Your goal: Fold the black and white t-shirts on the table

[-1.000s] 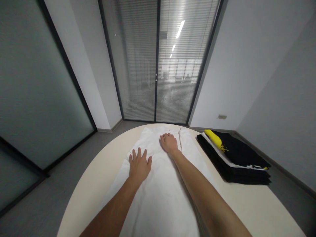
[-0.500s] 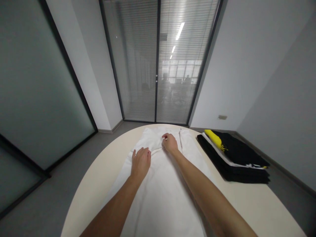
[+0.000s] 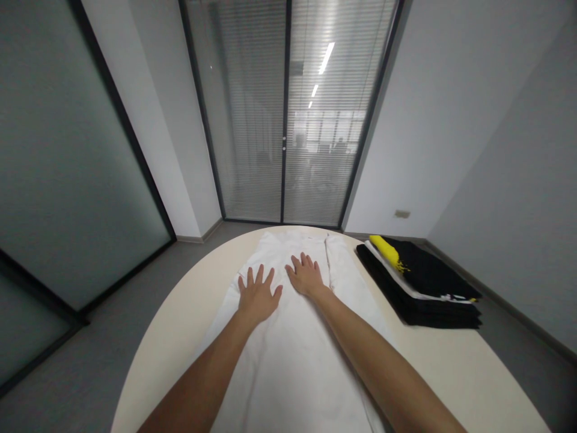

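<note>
A white cloth garment [image 3: 302, 361] lies spread along the table, its far end close to the table's far edge. A folded-over strip with a seam runs down its right side. My left hand [image 3: 258, 297] rests flat on the garment's left part, fingers spread. Beside it, my right hand [image 3: 306, 275] lies palm down on the upper middle, its fingers stretched out and a little apart. Neither hand grips the fabric. Both forearms cover parts of the lower garment.
The cream table [image 3: 175, 319] has a rounded edge. At the right stands a stack of folded black clothes [image 3: 433, 270], with a white layer and a yellow piece [image 3: 385, 251] on it. Beyond the table are a glass partition with blinds [image 3: 252, 132] and grey walls.
Both hands have opened out flat from a curled, pinching pose. My right hand has moved slightly nearer to me, and the creases at the garment's far part have smoothed.
</note>
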Demonstrator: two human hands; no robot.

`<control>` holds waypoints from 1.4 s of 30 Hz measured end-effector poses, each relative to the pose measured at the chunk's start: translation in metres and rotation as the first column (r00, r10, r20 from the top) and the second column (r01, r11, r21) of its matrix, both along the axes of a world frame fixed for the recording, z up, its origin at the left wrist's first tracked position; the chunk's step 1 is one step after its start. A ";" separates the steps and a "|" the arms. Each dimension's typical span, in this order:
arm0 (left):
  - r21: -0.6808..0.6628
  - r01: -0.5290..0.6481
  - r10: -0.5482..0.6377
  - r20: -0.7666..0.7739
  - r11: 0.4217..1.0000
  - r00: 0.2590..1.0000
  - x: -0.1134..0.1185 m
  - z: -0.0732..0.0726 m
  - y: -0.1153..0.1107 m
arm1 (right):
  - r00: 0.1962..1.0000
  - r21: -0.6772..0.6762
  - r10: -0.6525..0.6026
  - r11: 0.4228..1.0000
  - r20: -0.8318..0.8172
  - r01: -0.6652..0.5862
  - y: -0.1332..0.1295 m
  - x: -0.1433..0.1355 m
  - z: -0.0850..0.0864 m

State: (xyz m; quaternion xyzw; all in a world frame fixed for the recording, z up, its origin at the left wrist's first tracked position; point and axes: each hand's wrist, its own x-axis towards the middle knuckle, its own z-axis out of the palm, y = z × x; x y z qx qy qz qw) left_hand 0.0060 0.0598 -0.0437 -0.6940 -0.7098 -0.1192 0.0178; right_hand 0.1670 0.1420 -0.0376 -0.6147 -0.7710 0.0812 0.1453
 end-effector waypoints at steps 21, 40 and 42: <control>0.078 0.695 -0.688 -0.102 0.715 0.719 0.067 0.055 -0.060 | 0.994 -0.088 -0.020 0.996 -0.111 0.010 -0.026 0.119 0.030; 0.088 0.983 -0.986 -0.031 0.159 0.162 0.101 0.045 -0.132 | 0.962 0.264 0.164 0.959 -0.216 -0.104 -0.049 0.152 0.018; 0.035 0.991 -0.991 -0.013 0.132 0.133 0.099 0.045 -0.133 | 0.964 0.250 0.170 0.961 -0.204 -0.117 -0.048 0.152 0.017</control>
